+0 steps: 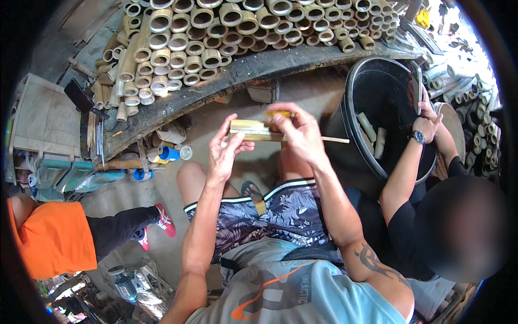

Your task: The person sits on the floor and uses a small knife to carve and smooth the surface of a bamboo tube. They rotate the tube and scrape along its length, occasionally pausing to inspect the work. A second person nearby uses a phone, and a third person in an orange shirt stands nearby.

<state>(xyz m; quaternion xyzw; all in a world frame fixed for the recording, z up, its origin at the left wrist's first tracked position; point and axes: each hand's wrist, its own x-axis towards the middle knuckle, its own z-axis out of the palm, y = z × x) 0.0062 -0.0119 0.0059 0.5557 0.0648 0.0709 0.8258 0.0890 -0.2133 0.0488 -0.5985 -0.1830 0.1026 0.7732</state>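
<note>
- Head view: the person sits with knees apart, both hands raised over the lap. The left hand (224, 148) pinches the near end of a short, flat bamboo piece (253, 130), fingers curled under it and thumb on top.
- The right hand (299, 135) is closed over the other end of that piece, and a yellow tool (278, 114) peeks out above the knuckles; what kind of tool it is I cannot tell. A thin stick (334, 140) juts out to the right from under this hand.
- The bamboo piece is held level in the air, between the two hands, above the floor and in front of the tub (377, 81).
- To do this well, I'd judge the left hand should keep the piece steady and level, with its fingertips clear of the tool's path, while the right hand works in short, controlled strokes away from the body.
- A black tub stands to the right, with a few cut bamboo lengths (372, 132) in it. Another person's hand (426, 121) rests on its rim, a watch on the wrist, holding a phone (417, 81).
- Stacked bamboo tubes (216, 32) fill the curved shelf behind, cut ends facing us.
- Packages: a blue-and-yellow can (164, 155) lies under the shelf at left, a smaller blue one (143, 174) just below it. No readable signs show.
- At lower left sits someone in an orange shirt (54, 237) and red shoes.
</note>
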